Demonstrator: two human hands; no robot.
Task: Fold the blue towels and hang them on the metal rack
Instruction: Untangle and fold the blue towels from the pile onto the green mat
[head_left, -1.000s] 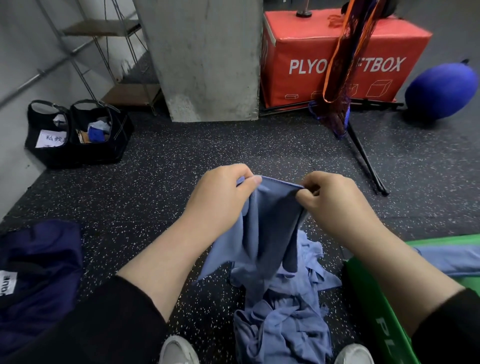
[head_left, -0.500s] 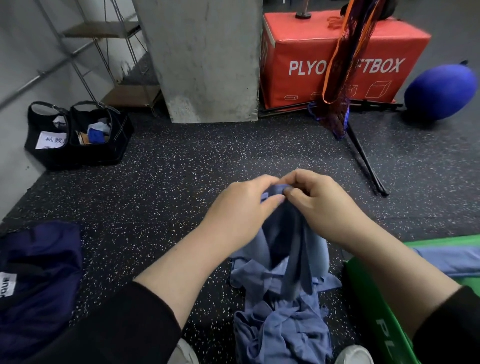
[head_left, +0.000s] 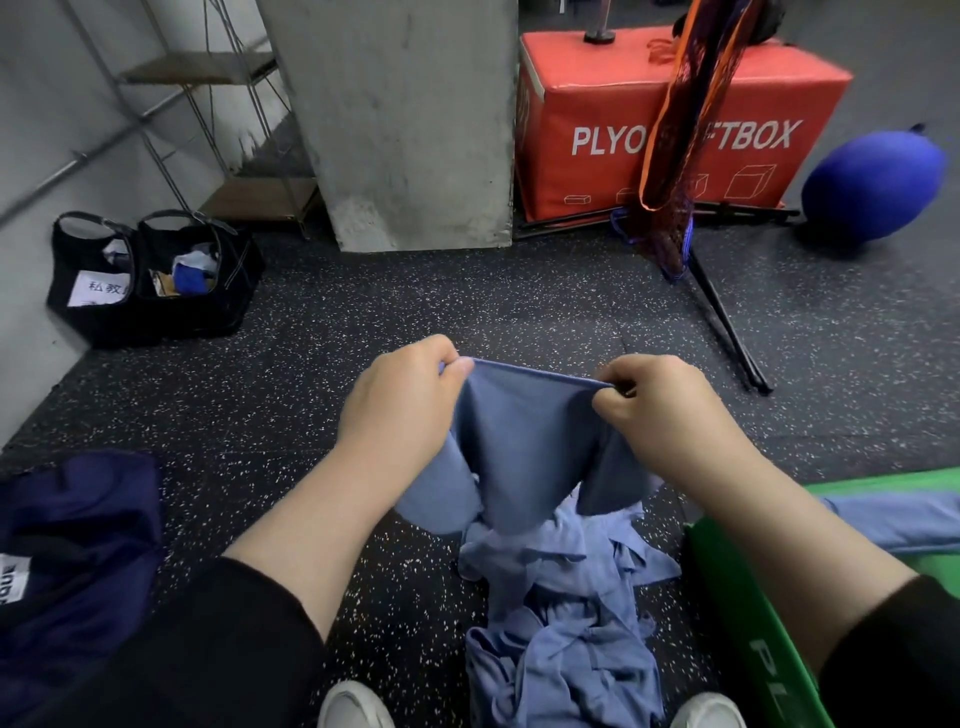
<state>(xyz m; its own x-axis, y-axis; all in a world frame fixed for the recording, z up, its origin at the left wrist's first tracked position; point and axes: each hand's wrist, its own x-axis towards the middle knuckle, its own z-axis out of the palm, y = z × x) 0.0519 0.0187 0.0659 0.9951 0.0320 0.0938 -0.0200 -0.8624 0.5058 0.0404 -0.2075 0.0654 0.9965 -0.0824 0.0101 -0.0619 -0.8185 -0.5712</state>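
Above the floor (head_left: 363, 322), the left hand (head_left: 400, 400) and right hand (head_left: 660, 410) each pinch the top edge of one blue towel (head_left: 524, 441), held stretched over the towel pile (head_left: 566, 623). Folding seems just started; next, the edges probably must meet evenly.

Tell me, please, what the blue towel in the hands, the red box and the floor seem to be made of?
Blue towel: thin soft woven cloth, matte; it drapes and creases between the left hand and right hand.
Red box: probably foam under smooth vinyl; slight sheen, rounded edges.
Floor: likely rubber matting; dark, matte, with pale flecks.
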